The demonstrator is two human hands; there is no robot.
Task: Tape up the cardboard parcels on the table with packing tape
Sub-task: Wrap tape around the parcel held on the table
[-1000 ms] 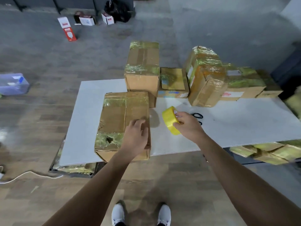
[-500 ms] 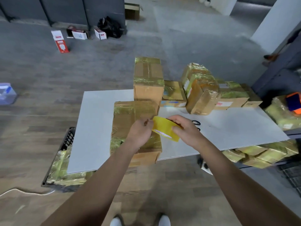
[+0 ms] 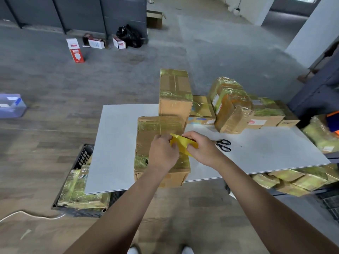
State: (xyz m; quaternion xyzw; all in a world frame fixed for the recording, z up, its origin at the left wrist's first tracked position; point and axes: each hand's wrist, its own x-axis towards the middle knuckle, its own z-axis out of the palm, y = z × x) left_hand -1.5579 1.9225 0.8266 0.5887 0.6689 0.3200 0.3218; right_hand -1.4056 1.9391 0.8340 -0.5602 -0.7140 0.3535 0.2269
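White table top (image 3: pixel 117 143) mid-frame on a wood-look floor, grey floor beyond, dark panels along the top edge. Nearest parcel (image 3: pixel 156 125) lies at the table's lower edge, brown cardboard with glossy tape bands. Yellow tape roll (image 3: pixel 183 143) is held just above that parcel's right side. Right hand (image 3: pixel 203 150) has its fingers curled round the roll; left hand (image 3: pixel 162 153) pinches at the roll's left edge, fingertips hidden. Tall parcel (image 3: pixel 174 92) stands behind, with more wrapped parcels (image 3: pixel 231 107) to its right. Black scissors (image 3: pixel 223 144) lie on the table right of the hands. Black crate (image 3: pixel 82 158) of parcels sits lower left beside the table, a white cable (image 3: pixel 27 214) near it. Clear bin (image 3: pixel 11 106) at left edge; black bag (image 3: pixel 129 35) and small boxes (image 3: pixel 77 54) at top.
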